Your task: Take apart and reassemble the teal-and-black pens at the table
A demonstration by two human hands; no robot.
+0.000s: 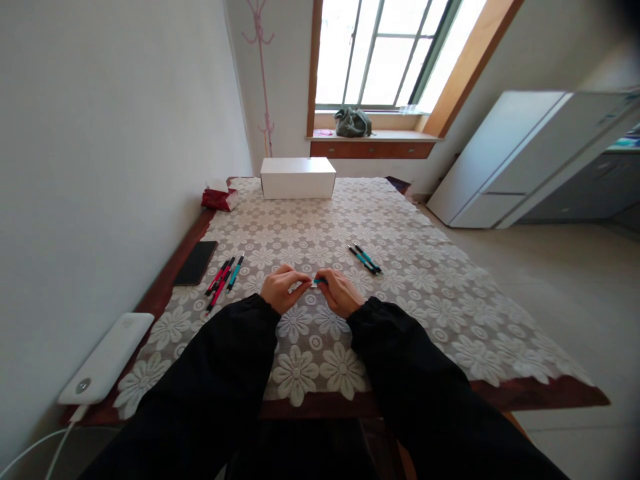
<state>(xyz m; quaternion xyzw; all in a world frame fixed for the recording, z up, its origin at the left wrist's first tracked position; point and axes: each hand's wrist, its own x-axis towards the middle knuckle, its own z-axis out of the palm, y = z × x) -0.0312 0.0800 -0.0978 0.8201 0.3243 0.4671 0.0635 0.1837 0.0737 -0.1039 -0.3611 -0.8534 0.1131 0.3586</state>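
Observation:
My left hand [283,288] and my right hand [339,292] meet fingertip to fingertip just above the lace tablecloth. Between the right fingers shows a short teal pen part [319,281], mostly covered by the hand. The left thumb and forefinger are pinched at its tip, where a tiny pale bit shows; what they hold is too small to make out. To the right lie two teal-and-black pens [364,259], side by side. On the left are several red-and-black pens [219,285] and one teal pen [235,272].
A white box [299,179] stands at the table's far end, with a red tissue pack [219,199] left of it. A black phone-like slab [196,263] lies by the left edge. Nearer sits a white device [107,358] with a cable. The floral tablecloth [295,367] covers the table.

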